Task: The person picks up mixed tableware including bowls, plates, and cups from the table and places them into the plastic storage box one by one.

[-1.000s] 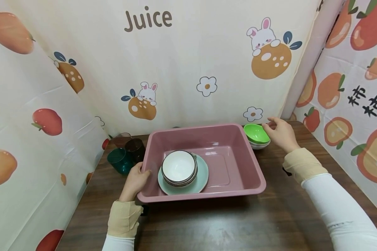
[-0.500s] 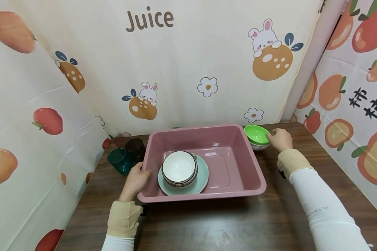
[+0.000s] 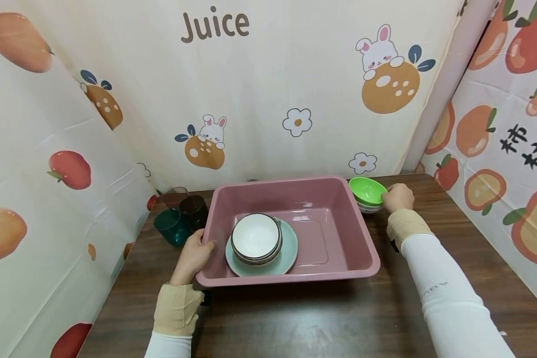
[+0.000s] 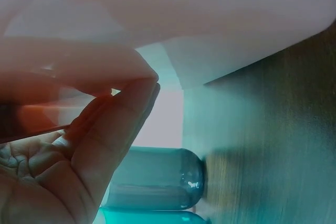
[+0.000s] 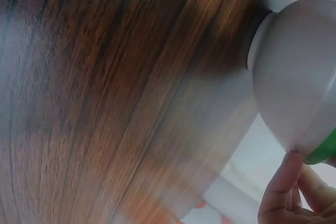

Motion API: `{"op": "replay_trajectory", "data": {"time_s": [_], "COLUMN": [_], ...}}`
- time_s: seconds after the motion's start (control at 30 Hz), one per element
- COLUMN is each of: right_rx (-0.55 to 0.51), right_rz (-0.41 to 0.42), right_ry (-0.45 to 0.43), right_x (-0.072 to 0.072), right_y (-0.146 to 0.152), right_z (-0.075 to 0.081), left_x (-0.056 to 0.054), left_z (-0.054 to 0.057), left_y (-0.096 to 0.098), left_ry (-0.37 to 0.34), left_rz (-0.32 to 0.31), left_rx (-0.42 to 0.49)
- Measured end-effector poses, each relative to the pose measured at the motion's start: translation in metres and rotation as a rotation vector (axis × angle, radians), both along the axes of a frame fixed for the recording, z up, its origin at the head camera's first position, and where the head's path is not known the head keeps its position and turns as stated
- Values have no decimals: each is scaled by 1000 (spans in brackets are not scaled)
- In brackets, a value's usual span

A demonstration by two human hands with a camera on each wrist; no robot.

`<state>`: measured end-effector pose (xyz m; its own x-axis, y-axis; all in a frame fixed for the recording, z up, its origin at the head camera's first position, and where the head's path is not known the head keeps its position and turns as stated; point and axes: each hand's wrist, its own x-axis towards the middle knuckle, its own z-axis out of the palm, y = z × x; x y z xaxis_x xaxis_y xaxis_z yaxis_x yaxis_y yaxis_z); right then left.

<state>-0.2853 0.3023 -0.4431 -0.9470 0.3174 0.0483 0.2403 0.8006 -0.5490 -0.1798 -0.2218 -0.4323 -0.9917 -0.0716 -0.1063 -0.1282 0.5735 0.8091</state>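
My left hand (image 3: 192,256) grips the left wall of a pink plastic tub (image 3: 291,279), thumb over its rim. At the tub's right back corner, a bright green bowl (image 3: 367,190) is nested in white bowls (image 3: 369,209). My right hand (image 3: 398,197) pinches the right rim of this stack. In the right wrist view, the thumb (image 5: 286,174) meets the edge of a white bowl (image 5: 299,66), close by the green one. Inside the tub, a stack of dark-rimmed white bowls (image 3: 256,236) sits on a pale green plate (image 3: 290,248).
Left of the tub stand a teal cup (image 3: 172,227), a dark brown cup (image 3: 194,212) and a clear pinkish one (image 3: 170,199) behind. The dark wooden table (image 3: 304,323) meets a printed curtain (image 3: 259,74) at the back, with more printed sheets on both sides.
My right hand has moved in to the left and slightly down, and its fingers have closed on the bowls' rim. The left hand and the tub have stayed in place.
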Motion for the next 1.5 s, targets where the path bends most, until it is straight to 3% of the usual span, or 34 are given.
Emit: {"op": "replay_trajectory", "data": {"time_s": [0.37,0.8,0.97,1.13,1.5], "right_rx": [-12,-19,-35,-38,4], "right_rz": [-52,-29,-30,-11,109], "right_ry": [27,39,84,119,183], "right_x": [6,12,11,14,29], "right_y": [-4,3,6,5,-21], "right_z": [10,22,29,45,96], "left_x": [0,1,3,4,5], "left_z": [0,0,0,1,-1], "left_y": [1,0,-1,-2,-2], "left_ry": [2,5,0,-4,4], "left_rz": [-11,-24,-21,-23,-23], "left_rx": [7,-1,-10,-17,-34]}}
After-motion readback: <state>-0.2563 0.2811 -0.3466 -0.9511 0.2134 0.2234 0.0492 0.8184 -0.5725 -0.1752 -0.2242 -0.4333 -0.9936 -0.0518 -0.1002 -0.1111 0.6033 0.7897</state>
